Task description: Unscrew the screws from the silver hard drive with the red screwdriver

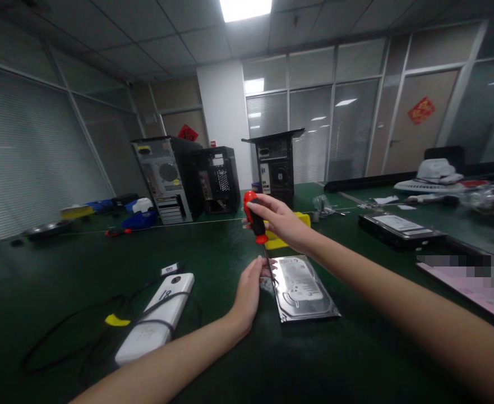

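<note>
My right hand (pixel 276 220) is closed around the red and black handle of a screwdriver (pixel 255 219). Its thin shaft slants down to the left edge of a silver hard drive (pixel 299 286), which lies flat on the green table with a pale label facing up. At the drive's far left edge, my left hand (pixel 250 280) grips it, with the fingers close beside the shaft. The shaft and the thumb partly cover those fingertips. Whether the screwdriver's tip sits in a screw is too small to tell. Behind my right hand is a yellow object (pixel 278 238), partly hidden.
A white power strip (pixel 156 320) with a looped black cable lies at the left front. Computer cases (pixel 169 179) stand at the back. Another drive (pixel 400 224) rests on a black tray at the right, near plastic bags (pixel 488 193). A red-handled tool (pixel 118 232) lies far left.
</note>
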